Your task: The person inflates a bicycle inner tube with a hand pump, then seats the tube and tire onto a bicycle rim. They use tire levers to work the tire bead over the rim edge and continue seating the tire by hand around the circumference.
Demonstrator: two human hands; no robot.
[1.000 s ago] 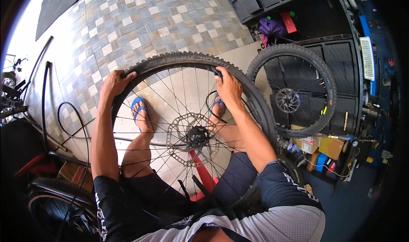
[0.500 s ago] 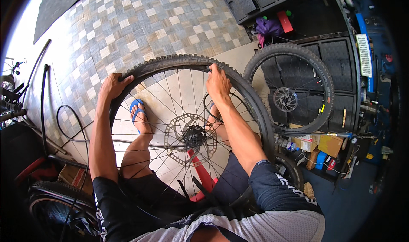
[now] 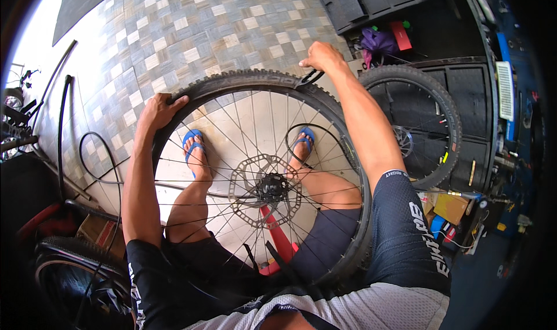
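Upright between my legs stands a spoked bicycle wheel with a knobby black tyre [image 3: 243,80] and a disc rotor [image 3: 234,199] around its hub [image 3: 272,188]. My left hand [image 3: 158,112] is closed around the tyre at its upper left, thumb lying over the near side. At the upper right, my right hand [image 3: 324,57] is closed on the outer end of a black tyre lever [image 3: 308,79]. The lever's other end sits at the tyre's inner edge by the rim, and the lever slants out across the tyre. Part of my right hand's grip is hidden.
A second wheel [image 3: 451,130] leans against black cabinets [image 3: 470,92] at the right. Below it are boxes [image 3: 451,208] and small parts. A red stand [image 3: 279,240] shows behind the spokes. Hoses [image 3: 62,132] and another tyre [image 3: 43,266] lie at the left.
My right hand has swung outward and up from the rim across the tyre, with the tyre lever now showing beneath it. My left hand keeps its hold on the tyre.
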